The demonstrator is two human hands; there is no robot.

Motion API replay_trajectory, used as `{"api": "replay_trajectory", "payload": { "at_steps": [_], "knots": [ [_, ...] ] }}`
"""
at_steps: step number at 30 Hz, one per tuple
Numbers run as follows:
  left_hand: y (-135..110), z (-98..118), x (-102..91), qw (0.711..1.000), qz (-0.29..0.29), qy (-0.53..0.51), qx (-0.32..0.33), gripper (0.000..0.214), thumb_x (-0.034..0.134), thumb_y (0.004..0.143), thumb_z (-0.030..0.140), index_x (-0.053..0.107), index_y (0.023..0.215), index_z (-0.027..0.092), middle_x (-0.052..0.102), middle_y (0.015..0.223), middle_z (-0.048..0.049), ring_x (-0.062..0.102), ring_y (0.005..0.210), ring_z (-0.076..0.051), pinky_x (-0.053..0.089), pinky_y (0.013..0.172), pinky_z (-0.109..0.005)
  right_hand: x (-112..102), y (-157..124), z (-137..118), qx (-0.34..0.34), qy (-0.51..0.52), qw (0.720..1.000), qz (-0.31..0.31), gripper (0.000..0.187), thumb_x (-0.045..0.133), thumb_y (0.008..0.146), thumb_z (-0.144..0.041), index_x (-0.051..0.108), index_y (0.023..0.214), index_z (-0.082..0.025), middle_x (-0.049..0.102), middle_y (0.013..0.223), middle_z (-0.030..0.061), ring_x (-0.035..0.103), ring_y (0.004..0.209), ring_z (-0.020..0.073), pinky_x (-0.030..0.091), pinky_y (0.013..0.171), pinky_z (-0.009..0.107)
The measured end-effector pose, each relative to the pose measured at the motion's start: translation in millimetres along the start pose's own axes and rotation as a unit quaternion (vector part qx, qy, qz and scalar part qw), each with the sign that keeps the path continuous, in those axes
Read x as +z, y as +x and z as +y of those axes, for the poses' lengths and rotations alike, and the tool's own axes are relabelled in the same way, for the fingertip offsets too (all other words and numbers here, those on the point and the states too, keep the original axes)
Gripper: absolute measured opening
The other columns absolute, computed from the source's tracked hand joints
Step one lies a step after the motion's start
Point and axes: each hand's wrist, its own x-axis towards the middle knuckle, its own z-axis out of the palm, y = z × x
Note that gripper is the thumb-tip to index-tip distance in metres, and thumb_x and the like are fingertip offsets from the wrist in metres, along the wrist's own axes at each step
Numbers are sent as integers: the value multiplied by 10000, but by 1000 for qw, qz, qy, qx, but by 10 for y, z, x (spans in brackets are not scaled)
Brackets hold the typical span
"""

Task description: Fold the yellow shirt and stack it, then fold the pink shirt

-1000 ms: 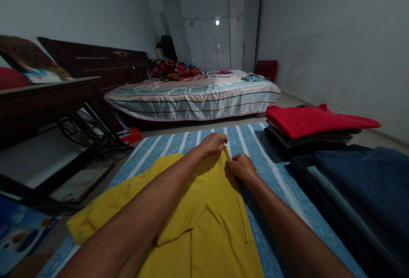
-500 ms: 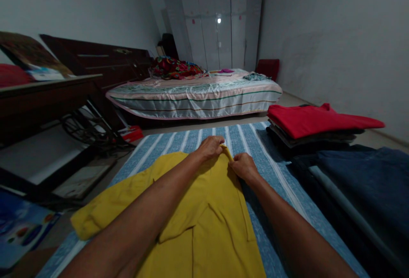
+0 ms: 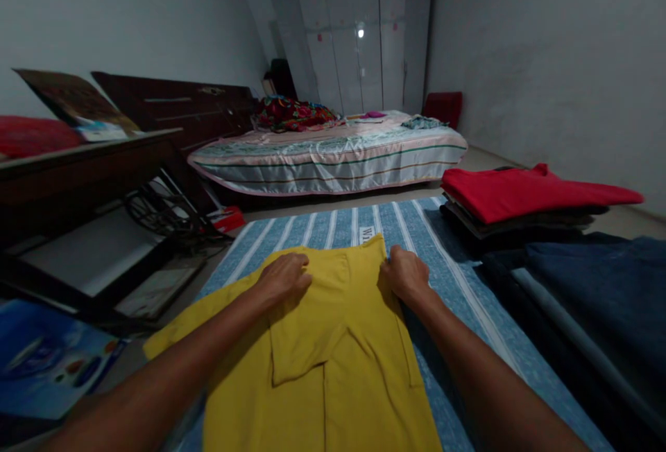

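Observation:
A yellow long-sleeved shirt (image 3: 302,341) lies partly folded on the blue striped cloth, with one sleeve stretched out to the left. My left hand (image 3: 286,277) is closed over the upper left of the shirt, fingers curled at the fabric; the exact grip is partly hidden. On the other side, my right hand (image 3: 407,273) pinches the shirt's right edge, just below the raised corner. A flap of the yellow fabric lies across the middle of the garment.
Blue striped cloth (image 3: 312,227) lies beneath the shirt. To the right are stacked clothes with a red garment (image 3: 520,192) on top, and folded jeans (image 3: 598,285). A dark table (image 3: 88,171) and a blue box (image 3: 52,358) stand left. Behind is a bed (image 3: 333,161).
My left hand has left the shirt's top edge and moved left and nearer, onto its upper left. My right hand stays at the right edge. A printed label now shows on the striped cloth.

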Motion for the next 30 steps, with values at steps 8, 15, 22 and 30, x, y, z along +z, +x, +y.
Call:
{"api": "replay_trajectory", "payload": {
  "at_steps": [8, 15, 22, 30],
  "knots": [
    [-245, -400, 23, 997, -36, -22, -63, 346, 578, 685, 355, 627, 978, 179, 663, 945, -83, 621, 883, -248, 405, 699, -284, -3, -451, -423, -267, 30, 963, -16, 275, 502, 884, -307, 626, 1096, -182, 690, 1084, 118, 657, 970, 237, 449, 741, 286],
    [-166, -255, -102, 983, -55, -57, -163, 82, 629, 595, 247, 576, 571, 190, 584, 609, -13, 570, 644, -196, 298, 527, -256, 295, -528, -470, -254, 187, 945, -85, 296, 565, 824, -272, 666, 1079, -161, 724, 904, 95, 662, 821, 204, 432, 679, 271],
    [-127, 182, -288, 958, 16, -255, -132, 205, 632, 639, 197, 490, 493, 174, 433, 414, 56, 413, 446, -95, 255, 455, -216, 423, -176, -303, -161, 464, 869, -64, 268, 588, 773, -346, 658, 928, -139, 623, 612, 7, 561, 500, 118, 389, 478, 211],
    [-54, 966, -412, 756, -87, -643, -86, 123, 656, 693, 227, 559, 736, 164, 658, 644, -23, 627, 581, -134, 476, 531, -221, 183, 68, -10, -55, 573, 817, -18, 288, 603, 662, -434, 623, 750, -160, 593, 519, -13, 513, 409, 116, 354, 415, 209]
  ]
}}
